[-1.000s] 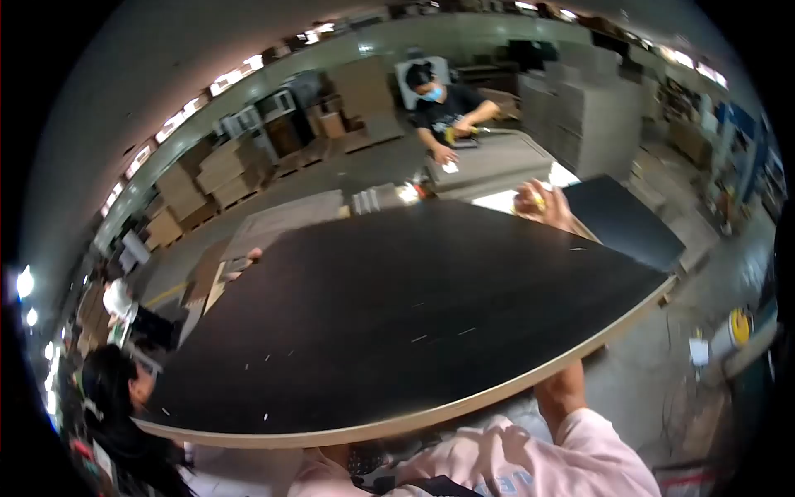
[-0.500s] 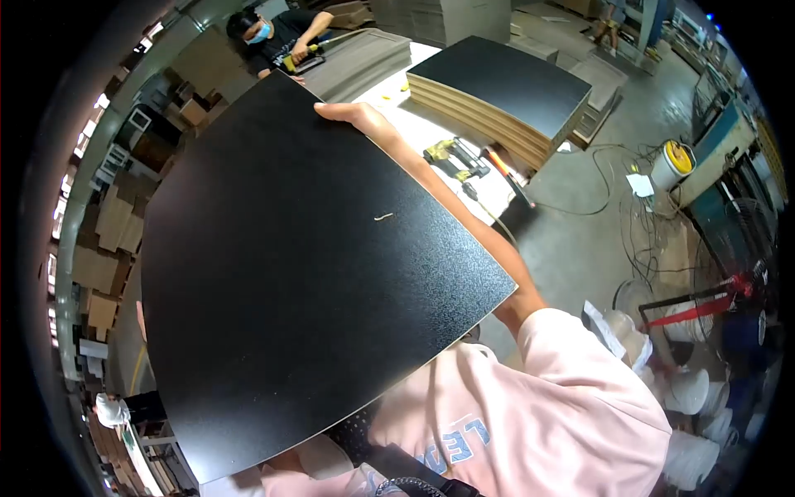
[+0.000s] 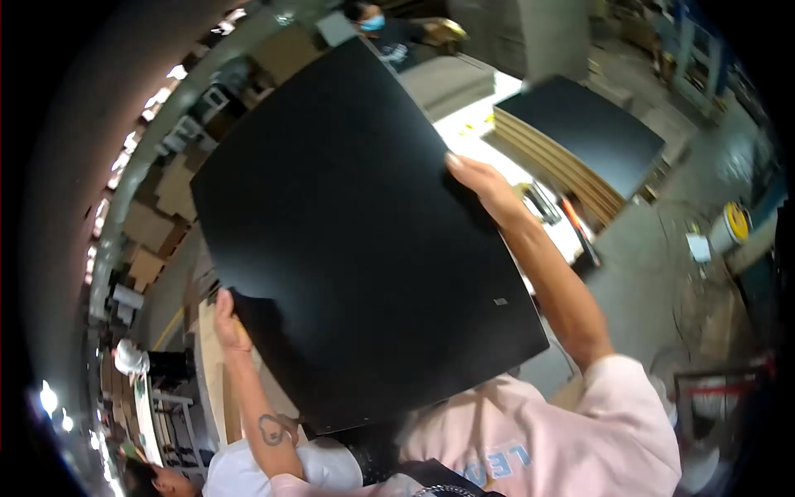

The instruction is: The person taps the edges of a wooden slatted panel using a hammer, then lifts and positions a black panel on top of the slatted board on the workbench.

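Observation:
A large black panel (image 3: 356, 224) fills the middle of the view, held up and tilted in front of my body. My right hand (image 3: 489, 190) grips its right edge, thumb on the black face and fingers hidden behind. On the opposite edge, lower down, my left hand (image 3: 230, 323) is closed round the side of the panel. A small pale mark (image 3: 500, 301) shows near the lower right of the black face.
Beyond my right hand, a stack of black-topped boards (image 3: 580, 137) stands beside a bright work surface (image 3: 472, 124) with a blurred tool (image 3: 542, 203). A masked co-worker (image 3: 389, 33) is behind the panel. Another person in white (image 3: 281, 464) is close at lower left. A bucket (image 3: 730, 225) stands right.
The panel has turned and shifted right in view, with my right hand still on its edge. My left hand, mostly hidden before, now shows on the left edge.

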Tool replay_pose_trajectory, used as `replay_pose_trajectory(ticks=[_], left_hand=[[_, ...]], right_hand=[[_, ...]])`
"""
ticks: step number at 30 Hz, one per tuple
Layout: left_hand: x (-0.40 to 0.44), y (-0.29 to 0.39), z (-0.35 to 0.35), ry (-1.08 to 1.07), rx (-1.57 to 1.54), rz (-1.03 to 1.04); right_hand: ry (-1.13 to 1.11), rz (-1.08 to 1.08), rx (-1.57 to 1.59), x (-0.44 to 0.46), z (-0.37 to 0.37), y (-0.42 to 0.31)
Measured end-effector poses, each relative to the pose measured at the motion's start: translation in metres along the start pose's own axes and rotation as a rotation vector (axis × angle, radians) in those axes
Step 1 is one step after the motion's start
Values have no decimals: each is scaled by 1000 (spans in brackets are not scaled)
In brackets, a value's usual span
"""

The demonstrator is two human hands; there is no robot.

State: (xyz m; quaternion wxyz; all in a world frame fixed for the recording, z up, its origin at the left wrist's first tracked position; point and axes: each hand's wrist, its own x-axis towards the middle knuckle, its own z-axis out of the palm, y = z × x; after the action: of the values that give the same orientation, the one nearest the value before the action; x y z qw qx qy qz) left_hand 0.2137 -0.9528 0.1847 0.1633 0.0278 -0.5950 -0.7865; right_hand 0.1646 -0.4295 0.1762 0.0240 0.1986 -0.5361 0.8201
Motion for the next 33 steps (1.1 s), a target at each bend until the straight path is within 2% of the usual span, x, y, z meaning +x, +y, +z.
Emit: replay_pose_trajectory(ticks=[2,3,5,11,13,14,15,17,19,20,21,22,25,26,27,28,29,30,31,32,33], left_hand=[[-16,0,23,-65,-37,39],[-22,4,37,-124,-87,35],[-23,-2,31,-128,-116,80],[-46,-2,62,-151,-127,195],[-46,-6,48,-192,-94,233],[-40,-12,37,-139,-124,203],[-27,-29,5,-128,-102,278],[-38,-17,23,-95,-33,254],[-60,12,86,-26,-50,225],[-55,2,65,-110,-7,255],[-59,5,75,-82,13,247],[-59,5,70,-131,34,242],[-60,19,96,-180,192,306],[-47,22,110,-4,344,264],[-27,29,115,-57,468,350],[-10,35,119,-160,481,296],[-2,37,137,-125,437,373],[4,43,150,-217,296,263],[19,36,156,-208,270,365],[23,49,163,-232,344,192],[29,53,167,-294,226,54]], right_hand=[[119,93,-108,-17,6,-9],[172,111,-10,-24,17,-17],[44,79,-36,-23,-9,15],[80,69,-56,-50,-13,21],[176,91,-78,-54,-18,26],[160,38,-42,-54,-17,23],[138,-12,-3,-54,-17,20],[209,-16,3,-54,-39,43],[340,-17,-22,-50,-50,58],[379,20,43,-50,-44,54],[425,58,106,-52,-40,50],[261,25,90,-55,-53,54],[274,-43,144,-52,-49,57],[249,-73,104,-40,-74,74],[218,83,70,-29,-79,70],[214,95,11,-15,-81,68],[175,116,47,-6,-78,59],[251,206,128,-3,-58,42],[154,265,109,6,-85,48],[184,288,70,10,-81,44],[220,302,28,12,-79,37]])
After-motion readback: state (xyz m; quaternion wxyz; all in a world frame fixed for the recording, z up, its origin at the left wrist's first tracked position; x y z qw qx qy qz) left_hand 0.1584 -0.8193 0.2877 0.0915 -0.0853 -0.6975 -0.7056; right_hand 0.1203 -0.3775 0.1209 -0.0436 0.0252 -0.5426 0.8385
